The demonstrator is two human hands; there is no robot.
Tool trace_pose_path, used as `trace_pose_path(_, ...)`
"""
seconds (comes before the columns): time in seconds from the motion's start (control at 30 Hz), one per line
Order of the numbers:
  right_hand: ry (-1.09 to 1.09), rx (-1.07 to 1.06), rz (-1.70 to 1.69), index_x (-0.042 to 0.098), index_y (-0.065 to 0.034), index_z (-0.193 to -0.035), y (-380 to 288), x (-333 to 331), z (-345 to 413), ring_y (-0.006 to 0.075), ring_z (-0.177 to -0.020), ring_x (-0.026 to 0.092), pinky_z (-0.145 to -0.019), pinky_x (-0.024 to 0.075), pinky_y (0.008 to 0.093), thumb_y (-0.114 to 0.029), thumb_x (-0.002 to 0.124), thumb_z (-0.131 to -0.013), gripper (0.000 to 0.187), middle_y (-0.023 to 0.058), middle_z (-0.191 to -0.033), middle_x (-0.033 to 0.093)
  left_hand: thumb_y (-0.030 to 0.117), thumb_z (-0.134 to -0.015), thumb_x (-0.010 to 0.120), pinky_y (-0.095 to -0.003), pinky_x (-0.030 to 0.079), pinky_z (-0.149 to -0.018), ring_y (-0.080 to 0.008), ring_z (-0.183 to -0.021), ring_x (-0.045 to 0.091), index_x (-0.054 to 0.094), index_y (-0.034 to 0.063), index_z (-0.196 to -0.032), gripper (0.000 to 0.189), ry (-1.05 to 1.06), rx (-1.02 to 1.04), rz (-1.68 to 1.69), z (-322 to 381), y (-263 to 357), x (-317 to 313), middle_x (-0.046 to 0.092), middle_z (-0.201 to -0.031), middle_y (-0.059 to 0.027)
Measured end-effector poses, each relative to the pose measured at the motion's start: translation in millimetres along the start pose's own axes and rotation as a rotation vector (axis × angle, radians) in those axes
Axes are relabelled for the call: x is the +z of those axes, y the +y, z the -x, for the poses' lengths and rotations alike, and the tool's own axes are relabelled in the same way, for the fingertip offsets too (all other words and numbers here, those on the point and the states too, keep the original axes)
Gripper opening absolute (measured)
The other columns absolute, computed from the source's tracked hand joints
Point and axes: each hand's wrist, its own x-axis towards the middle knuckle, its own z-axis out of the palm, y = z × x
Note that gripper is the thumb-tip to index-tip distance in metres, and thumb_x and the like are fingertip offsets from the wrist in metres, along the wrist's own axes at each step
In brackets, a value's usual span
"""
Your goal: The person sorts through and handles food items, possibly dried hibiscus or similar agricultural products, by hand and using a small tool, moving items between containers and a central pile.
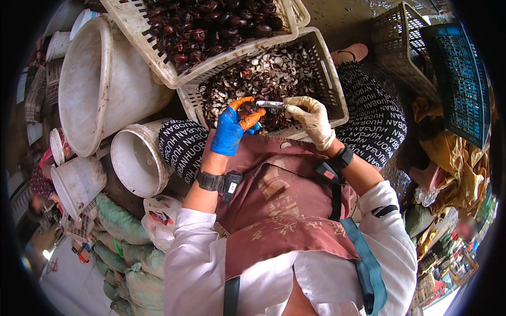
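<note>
My left hand, in a blue glove with orange finger covers, grips a dark red onion between thumb and fingers. In a dirty white glove, my right hand holds a small knife, whose pale metal part points left and reaches the onion's side. Both hands are above a plastic crate full of pale and dark trimmings. Overlapping that crate's far side is another crate, heaped with dark red onions. The exact contact between knife and onion is too small to tell.
At the left stand a large white tub and white buckets, with green sacks below them. On the right are a tall crate, a blue crate and yellow-brown sheeting. Other people appear at both edges.
</note>
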Motion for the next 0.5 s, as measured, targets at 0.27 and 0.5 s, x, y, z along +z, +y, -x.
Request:
trace_pose_path(0.27,0.004,-0.03,0.177,0.064,0.0011,-0.099,-2,-6,1,0.0063,-0.077,0.055,-0.07,0.0467,0.0211,-0.009,0.067,-0.08,0.021,0.0026,-0.089,0.064,0.002,-0.075,0.07,-0.0219,0.049,-0.069,-0.01,-0.083,0.057,0.052,0.0056,-0.12,0.048,0.067,0.159,-0.006,1,-16,-4,0.06,-0.097,-0.0023)
trace_pose_path(0.5,0.0,-0.078,0.253,0.064,0.0011,-0.098,-6,-9,2,0.0074,-0.074,0.056,-0.068,0.0473,0.0223,-0.009,0.067,-0.08,0.021,0.0049,-0.085,0.065,-0.001,-0.076,0.068,-0.0257,0.051,-0.076,-0.015,-0.09,0.06,0.051,0.0022,-0.119,0.047,0.065,0.104,0.004,5,-18,1,0.062,-0.101,-0.0066)
